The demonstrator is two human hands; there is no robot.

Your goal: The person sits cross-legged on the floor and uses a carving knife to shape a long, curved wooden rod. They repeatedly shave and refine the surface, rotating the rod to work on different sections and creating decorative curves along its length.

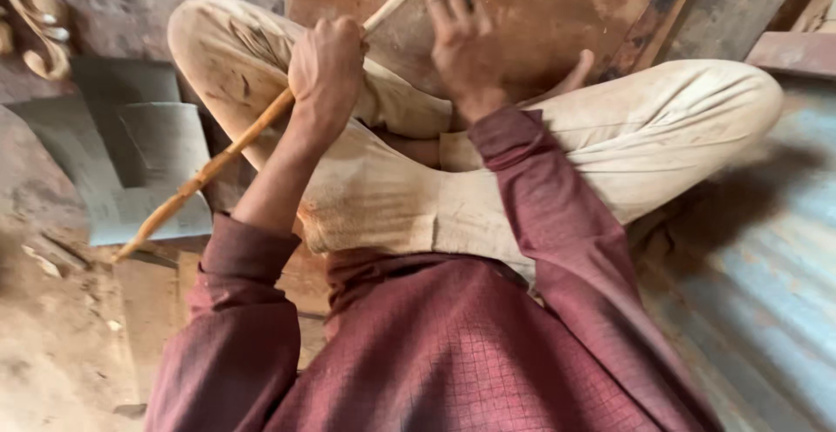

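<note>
Two hands on job: left hand (326, 70) fisted round long thin tan wooden stick (228, 149), right hand (460, 36) spread flat on brown wooden board (540, 14); mid-stroke, next needs board pinned

The person sits cross-legged in pale, dusty trousers (383, 197) and a maroon shirt (453, 354). The left hand (326, 70) is closed in a fist around a long wooden stick (209, 171), which slants from the floor up across the knee. Just beside that fist, the right hand (461, 40) lies with fingers spread flat on a reddish-brown board (557, 5), the stick's upper end touching it. Beyond the stick's lower end lies a grey sheet (148, 162); a carved wooden scroll (39, 23) sits above that.
</note>
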